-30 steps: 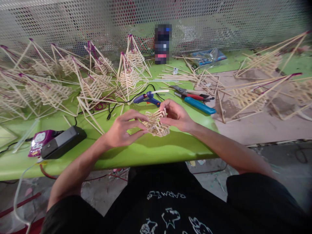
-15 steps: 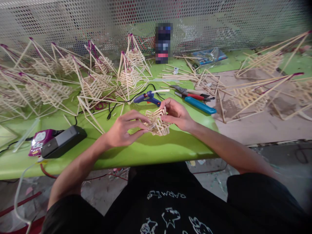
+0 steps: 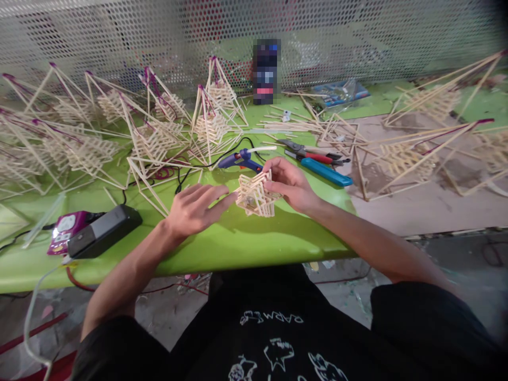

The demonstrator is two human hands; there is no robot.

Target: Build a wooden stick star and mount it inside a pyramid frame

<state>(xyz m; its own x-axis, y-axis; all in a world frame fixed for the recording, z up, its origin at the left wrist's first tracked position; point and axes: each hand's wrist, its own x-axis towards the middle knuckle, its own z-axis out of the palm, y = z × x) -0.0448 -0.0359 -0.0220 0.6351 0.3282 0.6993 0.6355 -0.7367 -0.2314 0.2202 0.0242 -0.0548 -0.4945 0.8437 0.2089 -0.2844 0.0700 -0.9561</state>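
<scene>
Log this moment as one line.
right hand: holding stick lattice | left hand: beside it, contact unclear | glue gun: lying on green table

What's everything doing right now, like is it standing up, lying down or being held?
Stick lattice: held, tilted
Right hand: pinching the lattice
Left hand: open beside the lattice; touching or not, unclear
Glue gun: lying down, white stick poking out
Blue tool: lying down
Phone: upright, screen blurred
Loose sticks: lying scattered
Pyramid frame: standing, purple at its tip
</scene>
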